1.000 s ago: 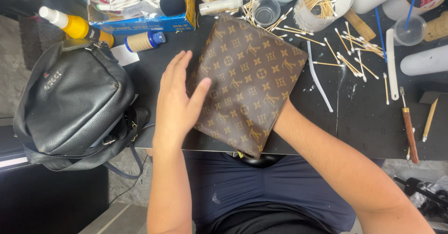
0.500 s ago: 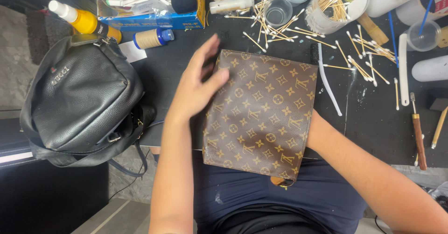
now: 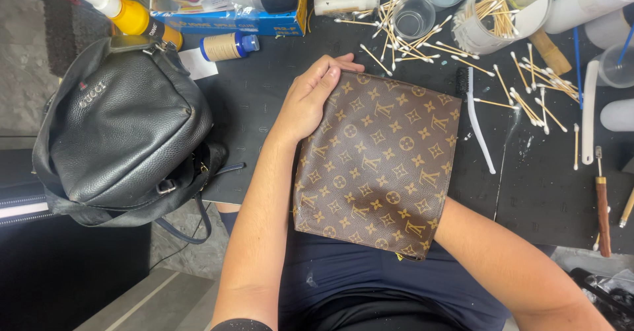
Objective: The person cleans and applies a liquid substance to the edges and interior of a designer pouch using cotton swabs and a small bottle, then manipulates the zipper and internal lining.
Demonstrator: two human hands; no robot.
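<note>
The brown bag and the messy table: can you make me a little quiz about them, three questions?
1. True or false: the left hand grips the top left corner of the brown patterned pouch.
2. What lies on the left side of the table? A) black leather backpack B) red hat C) green ball
3. Fill in: scattered across the black mat are many cotton ____.

Key: 1 true; 2 A; 3 swabs. The right hand is hidden under the pouch.
</note>
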